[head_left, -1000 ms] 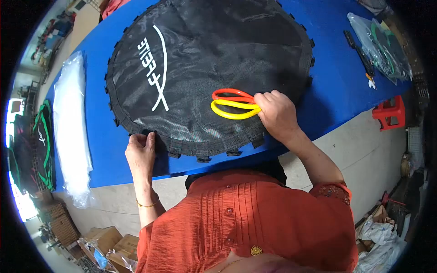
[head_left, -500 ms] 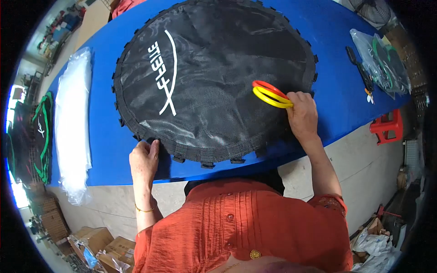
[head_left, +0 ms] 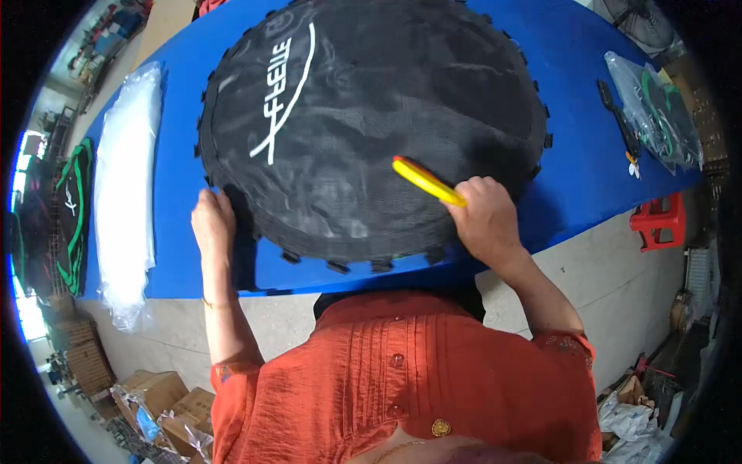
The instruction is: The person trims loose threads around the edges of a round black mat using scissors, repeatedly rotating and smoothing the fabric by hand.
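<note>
A round black mesh mat (head_left: 371, 131) with a white printed logo and small tabs around its rim lies on the blue table (head_left: 182, 166). My left hand (head_left: 213, 220) is at the mat's lower left edge, its fingers closed; whether they pinch the rim is hard to make out. Over the mat's lower right part, my right hand (head_left: 487, 216) grips a yellow loop (head_left: 427, 182). A red loop (head_left: 400, 160) shows partly behind the yellow one in the same grip.
Clear plastic bags (head_left: 127, 185) lie at the table's left. Black scissors (head_left: 618, 116) and a bagged black-and-green item (head_left: 657, 116) lie at the right. A red stool (head_left: 658, 222) stands on the floor. Cardboard boxes (head_left: 158, 393) sit at the lower left.
The mat has turned, its logo tilting the other way. My left hand has moved left and up along the rim. My right hand first went right, then came back left and down with the loops.
</note>
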Demonstrator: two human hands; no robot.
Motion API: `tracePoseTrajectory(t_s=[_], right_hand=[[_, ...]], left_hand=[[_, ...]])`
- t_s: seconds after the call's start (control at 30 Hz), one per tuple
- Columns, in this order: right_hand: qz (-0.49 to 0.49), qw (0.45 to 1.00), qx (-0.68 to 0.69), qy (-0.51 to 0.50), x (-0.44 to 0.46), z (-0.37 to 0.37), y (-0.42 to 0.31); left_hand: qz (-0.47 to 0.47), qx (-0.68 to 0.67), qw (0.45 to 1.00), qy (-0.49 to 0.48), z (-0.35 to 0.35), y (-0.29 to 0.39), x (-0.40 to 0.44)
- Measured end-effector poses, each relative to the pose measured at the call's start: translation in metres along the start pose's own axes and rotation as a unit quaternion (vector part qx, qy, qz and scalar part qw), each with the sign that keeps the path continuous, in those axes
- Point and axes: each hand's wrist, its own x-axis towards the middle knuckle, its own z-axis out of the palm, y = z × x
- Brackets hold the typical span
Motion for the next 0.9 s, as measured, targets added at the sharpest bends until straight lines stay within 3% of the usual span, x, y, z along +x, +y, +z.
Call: tracePoseTrajectory(t_s=[0.1, 0.17, 0.3, 0.37, 0.43, 0.6, 0.73, 0.9], right_hand=[[-0.078, 0.994, 0.071, -0.014, -0.001, 0.004, -0.044], [-0.101, 0.989, 0.109, -0.013, 0.002, 0.004, -0.057], [-0.049, 0.988, 0.146, -0.029, 0.009, 0.005, -0.055], [0.015, 0.99, 0.131, -0.054, 0.013, 0.003, -0.04], [0.079, 0.991, 0.097, -0.051, 0.019, -0.002, -0.024], [0.071, 0.996, 0.058, -0.019, 0.032, -0.008, 0.014], [0.058, 0.996, 0.069, -0.019, 0.048, -0.005, 0.023], [0.028, 0.998, 0.05, -0.019, 0.079, 0.002, 0.056]], left_hand=[[0.016, 0.016, 0.999, 0.042, 0.019, -0.028, 0.057], [-0.011, 0.028, 0.999, 0.012, 0.02, -0.022, 0.079], [0.104, 0.066, 0.992, 0.034, -0.006, 0.043, 0.06], [0.215, -0.024, 0.971, 0.101, -0.025, 0.1, 0.025], [0.224, -0.128, 0.965, 0.047, -0.042, 0.152, -0.014], [0.315, -0.22, 0.917, -0.108, -0.033, 0.216, -0.078], [0.355, -0.215, 0.889, -0.191, -0.021, 0.238, -0.092], [0.371, -0.193, 0.882, -0.218, -0.011, 0.252, -0.097]])
